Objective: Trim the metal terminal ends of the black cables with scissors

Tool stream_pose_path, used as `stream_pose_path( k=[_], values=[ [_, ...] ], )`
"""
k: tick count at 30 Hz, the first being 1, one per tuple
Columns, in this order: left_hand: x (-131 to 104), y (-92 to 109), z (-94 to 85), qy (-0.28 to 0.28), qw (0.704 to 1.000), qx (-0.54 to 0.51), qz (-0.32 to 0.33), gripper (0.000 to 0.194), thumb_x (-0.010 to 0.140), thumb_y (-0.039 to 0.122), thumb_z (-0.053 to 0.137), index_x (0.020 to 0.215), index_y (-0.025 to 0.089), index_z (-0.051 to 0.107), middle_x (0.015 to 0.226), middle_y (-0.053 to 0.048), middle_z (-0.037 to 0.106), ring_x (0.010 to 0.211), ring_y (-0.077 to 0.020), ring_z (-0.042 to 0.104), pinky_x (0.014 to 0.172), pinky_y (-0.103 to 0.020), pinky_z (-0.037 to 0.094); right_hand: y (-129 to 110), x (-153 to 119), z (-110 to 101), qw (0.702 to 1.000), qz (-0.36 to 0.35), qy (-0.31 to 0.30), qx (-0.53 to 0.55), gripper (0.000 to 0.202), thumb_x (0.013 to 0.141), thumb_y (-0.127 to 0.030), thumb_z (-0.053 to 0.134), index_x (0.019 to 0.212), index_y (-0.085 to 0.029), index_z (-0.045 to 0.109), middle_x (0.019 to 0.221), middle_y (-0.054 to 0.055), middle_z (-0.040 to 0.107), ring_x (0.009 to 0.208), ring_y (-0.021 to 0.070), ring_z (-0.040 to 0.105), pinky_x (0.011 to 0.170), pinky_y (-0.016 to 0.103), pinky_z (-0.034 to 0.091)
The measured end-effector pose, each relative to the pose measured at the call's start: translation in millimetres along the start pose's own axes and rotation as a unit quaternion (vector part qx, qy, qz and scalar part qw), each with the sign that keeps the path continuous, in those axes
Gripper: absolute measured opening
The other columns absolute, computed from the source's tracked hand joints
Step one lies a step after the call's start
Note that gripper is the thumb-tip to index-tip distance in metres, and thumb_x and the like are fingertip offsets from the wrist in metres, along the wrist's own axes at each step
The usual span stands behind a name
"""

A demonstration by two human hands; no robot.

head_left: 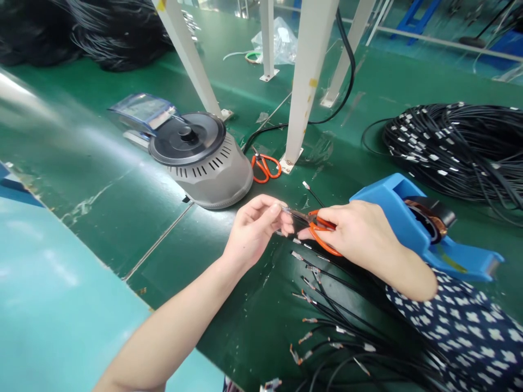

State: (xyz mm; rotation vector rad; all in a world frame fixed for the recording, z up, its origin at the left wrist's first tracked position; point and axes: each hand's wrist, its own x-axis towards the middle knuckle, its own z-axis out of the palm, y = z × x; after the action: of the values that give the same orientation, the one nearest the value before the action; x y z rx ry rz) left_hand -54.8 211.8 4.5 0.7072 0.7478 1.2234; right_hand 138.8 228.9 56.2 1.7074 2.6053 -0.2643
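My right hand (355, 228) grips a pair of orange-handled scissors (322, 239), its fingers around the handle loops. The blades point left and meet the fingertips of my left hand (255, 226). Between that thumb and forefinger is a small pale cable end (285, 209), mostly hidden by the fingers. Below both hands lie several black cables (330, 296), their ends fanned to the left, with stripped tips and white labels. One more labelled cable end (306, 186) sticks up just beyond the scissors.
A grey round tape dispenser (216, 179) stands at the left, with a second pair of orange scissors (265, 167) beside it. To the right is a blue tape holder (379, 190). Behind it lies a big coil of black cable (457, 147). White table legs (304, 81) rise from the green surface.
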Motion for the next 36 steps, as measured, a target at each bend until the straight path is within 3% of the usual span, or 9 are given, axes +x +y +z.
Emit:
stream_pose_path(
  k=[9, 13, 16, 22, 30, 36],
  values=[
    [-1.1, -3.5, -0.9, -0.003, 1.000, -0.010, 0.015, 0.016, 0.086, 0.027, 0.073, 0.083, 0.014, 0.064, 0.068, -0.003, 0.071, 0.059, -0.0129, 0.066, 0.060, -0.024, 0.054, 0.3, 1.8, 4.1, 0.998, -0.048, 0.022, -0.022, 0.039, 0.091, -0.048, 0.057, 0.065, -0.020, 0.066, 0.069, 0.003, 0.072, 0.057, 0.0147, 0.053, 0.055, 0.031, 0.020],
    [-2.0, -2.2, 0.3, -0.011, 1.000, -0.008, 0.017, 0.013, 0.088, 0.024, 0.070, 0.083, 0.013, 0.064, 0.070, -0.004, 0.072, 0.060, -0.0132, 0.067, 0.060, -0.024, 0.054, 4.5, 3.2, 11.3, 0.991, 0.017, -0.011, 0.135, 0.053, 0.087, -0.063, 0.054, 0.057, -0.020, 0.055, 0.053, -0.002, 0.055, 0.051, 0.0111, 0.039, 0.051, 0.028, 0.021],
    [-2.6, -0.9, 0.6, -0.011, 1.000, -0.005, 0.011, 0.013, 0.089, 0.023, 0.069, 0.083, 0.013, 0.064, 0.069, -0.004, 0.071, 0.061, -0.0135, 0.067, 0.060, -0.024, 0.054, 6.0, 3.3, 10.3, 0.978, 0.042, 0.013, 0.202, 0.060, 0.082, -0.074, 0.052, 0.057, -0.020, 0.048, 0.051, -0.004, 0.049, 0.051, 0.0101, 0.037, 0.051, 0.026, 0.024],
    [-3.1, 0.5, -0.1, -0.001, 1.000, -0.004, 0.005, 0.014, 0.089, 0.022, 0.068, 0.079, 0.013, 0.063, 0.069, -0.003, 0.071, 0.059, -0.0125, 0.066, 0.057, -0.023, 0.053, 2.9, 0.8, 5.3, 0.995, 0.019, 0.033, 0.090, 0.059, 0.082, -0.074, 0.050, 0.059, -0.020, 0.048, 0.056, -0.003, 0.058, 0.053, 0.0117, 0.043, 0.054, 0.028, 0.022],
    [-3.9, -0.1, 1.2, -0.002, 1.000, -0.009, 0.001, 0.015, 0.090, 0.022, 0.066, 0.079, 0.013, 0.062, 0.070, -0.004, 0.072, 0.059, -0.0132, 0.068, 0.058, -0.023, 0.054, -0.5, 2.8, 6.6, 1.000, 0.008, 0.009, 0.017, 0.056, 0.084, -0.073, 0.047, 0.063, -0.024, 0.063, 0.062, 0.000, 0.068, 0.057, 0.0157, 0.055, 0.054, 0.029, 0.020],
    [-3.6, -2.4, 1.2, 0.002, 1.000, -0.015, 0.001, 0.015, 0.088, 0.024, 0.069, 0.081, 0.013, 0.063, 0.071, -0.005, 0.073, 0.059, -0.0142, 0.069, 0.059, -0.024, 0.055, -4.6, 1.7, 3.4, 1.000, 0.008, -0.003, -0.025, 0.047, 0.088, -0.060, 0.051, 0.063, -0.023, 0.067, 0.064, 0.002, 0.071, 0.057, 0.0164, 0.058, 0.053, 0.030, 0.018]
  ],
)
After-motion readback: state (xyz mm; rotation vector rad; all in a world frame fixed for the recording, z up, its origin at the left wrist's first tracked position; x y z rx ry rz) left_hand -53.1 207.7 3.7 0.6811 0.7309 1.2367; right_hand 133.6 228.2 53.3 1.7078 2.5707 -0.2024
